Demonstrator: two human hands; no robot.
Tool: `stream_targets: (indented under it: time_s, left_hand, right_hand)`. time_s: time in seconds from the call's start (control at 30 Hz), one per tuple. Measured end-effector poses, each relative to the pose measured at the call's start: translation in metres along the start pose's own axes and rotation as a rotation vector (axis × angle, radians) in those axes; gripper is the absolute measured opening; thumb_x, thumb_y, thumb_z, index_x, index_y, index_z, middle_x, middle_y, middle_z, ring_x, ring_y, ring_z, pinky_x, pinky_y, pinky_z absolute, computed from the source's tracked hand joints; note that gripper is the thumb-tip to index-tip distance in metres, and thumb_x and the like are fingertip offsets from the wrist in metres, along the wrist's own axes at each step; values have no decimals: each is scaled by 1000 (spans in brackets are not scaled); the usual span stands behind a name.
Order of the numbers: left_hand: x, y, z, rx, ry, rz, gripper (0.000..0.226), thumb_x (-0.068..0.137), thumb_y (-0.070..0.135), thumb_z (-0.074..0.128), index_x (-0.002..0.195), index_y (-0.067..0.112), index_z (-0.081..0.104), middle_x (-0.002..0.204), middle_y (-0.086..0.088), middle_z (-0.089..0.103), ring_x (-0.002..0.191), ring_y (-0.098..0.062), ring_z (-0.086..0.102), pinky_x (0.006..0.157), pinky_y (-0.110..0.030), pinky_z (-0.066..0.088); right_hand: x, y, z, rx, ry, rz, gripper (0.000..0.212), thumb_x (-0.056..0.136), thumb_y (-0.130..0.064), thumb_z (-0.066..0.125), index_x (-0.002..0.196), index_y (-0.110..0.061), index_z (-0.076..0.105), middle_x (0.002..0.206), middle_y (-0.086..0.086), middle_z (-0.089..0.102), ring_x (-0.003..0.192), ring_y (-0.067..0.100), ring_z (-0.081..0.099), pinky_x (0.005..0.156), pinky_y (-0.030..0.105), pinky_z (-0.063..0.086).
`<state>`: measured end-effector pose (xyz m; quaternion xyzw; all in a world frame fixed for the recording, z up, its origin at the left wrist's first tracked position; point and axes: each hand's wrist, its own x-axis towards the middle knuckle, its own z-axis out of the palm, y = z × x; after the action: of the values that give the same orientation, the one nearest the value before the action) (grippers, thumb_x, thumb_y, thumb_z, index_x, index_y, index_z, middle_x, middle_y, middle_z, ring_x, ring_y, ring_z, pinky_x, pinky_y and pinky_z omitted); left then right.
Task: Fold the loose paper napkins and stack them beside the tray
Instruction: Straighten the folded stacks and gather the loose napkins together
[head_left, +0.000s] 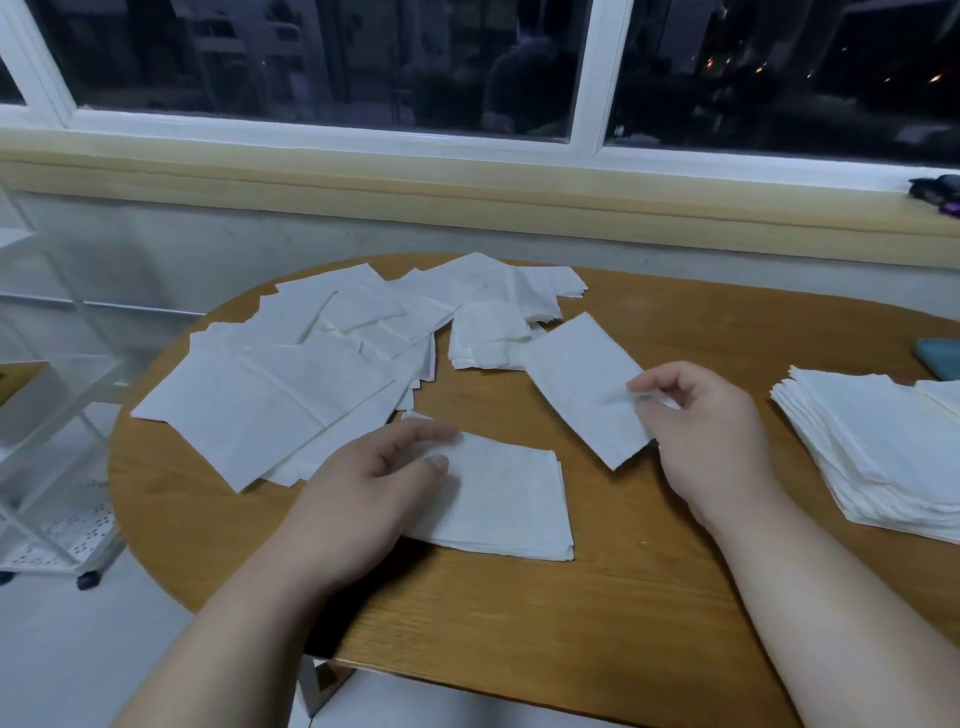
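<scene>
The right hand (706, 436) pinches a folded napkin (582, 384) by its near right edge, thumb and fingers curled on the paper. The left hand (363, 499) rests with relaxed fingers on a small pile (509, 509) near the middle of the table (571, 623). Loose napkins (280, 384) are spread at the far left, and a tall stack (872, 447) sits at the right

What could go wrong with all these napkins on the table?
1. The right hand pinches the folded napkin by one edge only, so the thin paper could flop open or tear.
2. The loose napkins reach the left edge of the table, so a nudge might slide some off.
3. The big stack on the right looks fanned and uneven, so it could slump.
</scene>
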<state>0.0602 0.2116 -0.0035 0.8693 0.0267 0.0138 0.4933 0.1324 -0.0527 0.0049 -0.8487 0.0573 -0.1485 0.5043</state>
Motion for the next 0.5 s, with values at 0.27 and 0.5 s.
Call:
stream_targets:
  time_s: [0.27, 0.5]
  left_hand:
    - [2, -8, -2, -148, 33, 73, 69, 83, 88, 16, 140, 59, 41, 143, 37, 44, 135, 17, 33, 116, -17, 23]
    - [1, -6, -8, -181, -64, 54, 72, 69, 97, 2, 136, 78, 19, 146, 29, 45, 145, 0, 30, 124, -38, 16]
  right_hand:
    - [-20, -11, 6, 618, -435, 32, 46, 85, 20, 59, 66, -19, 74, 75, 3, 70, 63, 17, 63, 55, 24, 48]
    - [-30, -13, 24, 326, -606, -117, 44, 87, 14, 64, 71, -25, 77, 80, 4, 75, 72, 15, 66, 70, 26, 51]
